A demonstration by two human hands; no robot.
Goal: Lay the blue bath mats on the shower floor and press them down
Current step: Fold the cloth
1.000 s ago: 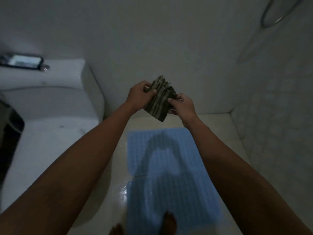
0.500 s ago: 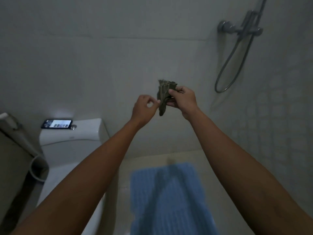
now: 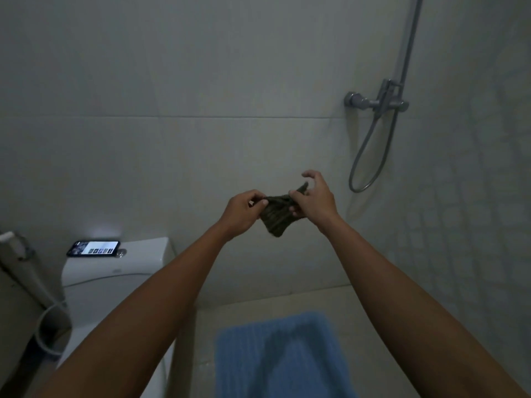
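A blue bath mat lies flat on the pale shower floor at the bottom centre, crossed by the shadows of my arms. Well above it, in front of the wall, both hands hold a small dark striped cloth. My left hand pinches its left edge. My right hand grips its right side with thumb and lower fingers, while the upper fingers are spread apart. The cloth hangs bunched between the two hands.
A white toilet with its tank stands at the left, and a lit phone rests on the tank lid. A shower mixer and looped hose hang on the wall at the right. A hose hangs far left.
The view has tilted upward, so less of the mat shows. My left hand has taken hold of the cloth again and both hands now stretch it sideways between them.
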